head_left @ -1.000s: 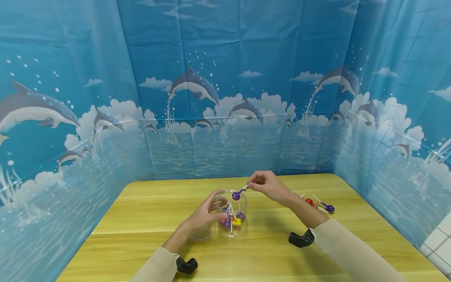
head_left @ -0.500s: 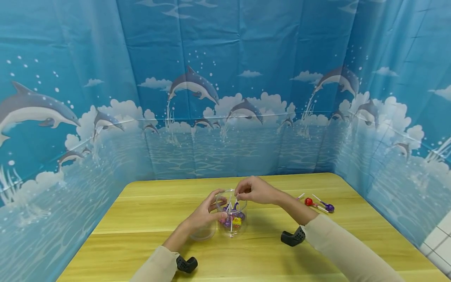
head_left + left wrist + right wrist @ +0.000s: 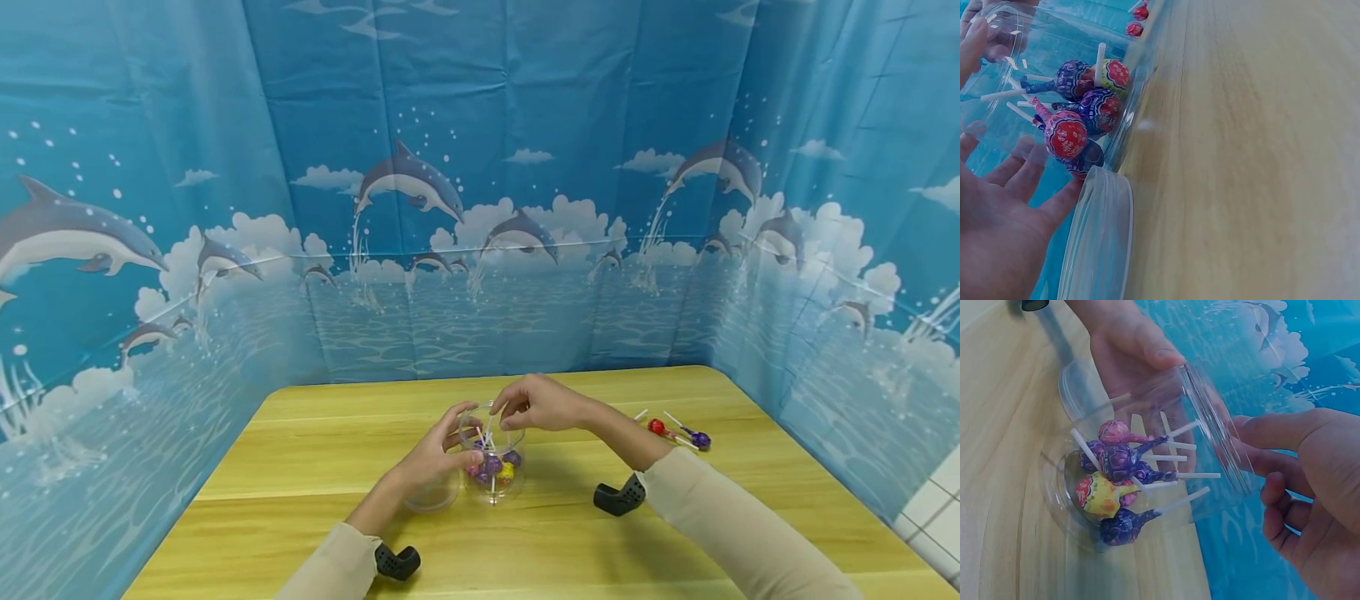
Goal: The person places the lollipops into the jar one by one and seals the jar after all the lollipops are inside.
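Observation:
A clear plastic jar (image 3: 519,481) stands upright on the table, holding several wrapped lollipops with white sticks. Purple lollipops (image 3: 1121,526), a yellow one (image 3: 1097,495) and a pink-red one (image 3: 1066,135) show through its wall. My left hand (image 3: 433,454) grips the jar from its left side, thumb at the front and fingers round the back. At the jar's mouth is my right hand (image 3: 546,404), thumb and forefinger parted by the rim. The right wrist view shows no stick between those fingers (image 3: 1272,434); the lollipops lie lower in the jar.
A round clear lid (image 3: 1100,244) lies on the table just left of the jar. To the right, a red lollipop (image 3: 657,427) and a purple lollipop (image 3: 701,439) lie on the wooden table (image 3: 300,467). A dolphin-print curtain (image 3: 480,317) hangs behind.
My right hand moved left and down to the jar's mouth with a purple lollipop, then let it go inside. My left hand kept its grip on the jar.

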